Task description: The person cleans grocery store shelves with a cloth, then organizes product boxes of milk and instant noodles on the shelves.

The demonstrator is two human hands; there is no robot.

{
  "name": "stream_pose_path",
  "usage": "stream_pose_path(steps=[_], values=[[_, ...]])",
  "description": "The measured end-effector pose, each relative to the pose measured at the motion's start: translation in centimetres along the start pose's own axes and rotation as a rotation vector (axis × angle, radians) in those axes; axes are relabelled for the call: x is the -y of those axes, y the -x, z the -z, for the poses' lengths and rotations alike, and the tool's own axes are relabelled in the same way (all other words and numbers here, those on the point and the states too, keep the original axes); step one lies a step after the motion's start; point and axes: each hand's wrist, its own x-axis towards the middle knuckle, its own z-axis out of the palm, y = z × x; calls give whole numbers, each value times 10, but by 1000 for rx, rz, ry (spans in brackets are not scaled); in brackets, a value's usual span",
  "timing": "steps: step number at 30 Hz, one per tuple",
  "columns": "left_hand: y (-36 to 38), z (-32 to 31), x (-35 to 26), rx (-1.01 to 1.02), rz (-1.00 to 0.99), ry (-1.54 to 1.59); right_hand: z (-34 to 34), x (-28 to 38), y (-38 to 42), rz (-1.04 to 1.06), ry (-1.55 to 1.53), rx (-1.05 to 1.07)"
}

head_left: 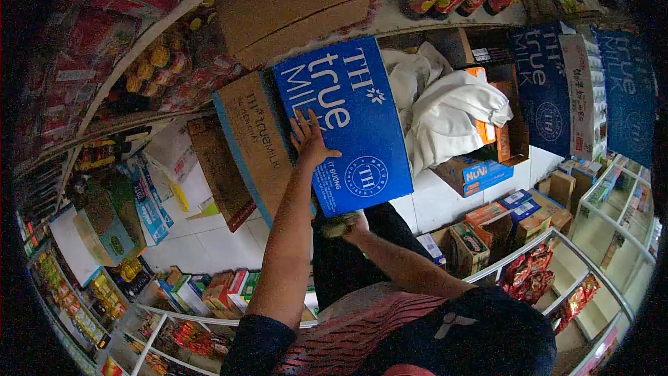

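Note:
My left hand (312, 143) lies with fingers spread on the printed face of a blue TH true MILK carton (376, 125). The carton is tilted in front of my legs. By its lower edge, my right hand (353, 225) is closed on a small yellowish-brown thing (337, 226) that I cannot make out. Part of that hand is hidden under the carton. A brown TH true MILK carton (254, 132) with a blue edge stands against the blue one on the left.
White cloth or sacking (452, 111) lies on boxes to the right, above a blue NUVI box (480, 175). More blue milk cartons (539, 90) stand farther right. A large brown carton (292, 7) sits at the top. Glass display cases (557, 237) and a row of small boxes (223, 289) line the near side.

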Motion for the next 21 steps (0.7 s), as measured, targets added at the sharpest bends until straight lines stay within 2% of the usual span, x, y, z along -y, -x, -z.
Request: stream_pose_path(steps=[1, 5, 7, 8, 11, 12, 14, 15, 17, 18, 20, 21], values=[[1, -1, -1, -1, 1, -1, -3, -21, -6, -78, -87, -80], [1, 5, -1, 7, -17, -3, -43, -26, 9, -103, -253, -171], [2, 3, -1, 26, -21, 11, -40, 0, 17, -251, -198, -88], [1, 1, 0, 10, -24, 9, -51, 19, 24, -188, -191, -67], [0, -1, 1, -7, -24, 0, -24, 72, 17, -123, -179, -181], [0, -1, 0, -6, -23, -9, 40, 83, -24, -116, -162, 127], [1, 1, -1, 5, -15, -2, 47, 126, -9, -67, -243, 431], [1, 1, -1, 17, -9, 2, -13, 147, 36, 14, -223, -159], [-1, 2, -1, 25, -7, -2, 89, 173, -12, 360, 43, -348], [-1, 2, -1, 34, -5, -6, 93, 190, -9, 439, -45, -343], [-1, 0, 0, 28, -14, -5, 56, 207, 0, 693, 16, -401], [-1, 0, 0, 19, -22, -6, 53, 218, -6, 701, -7, -194]])
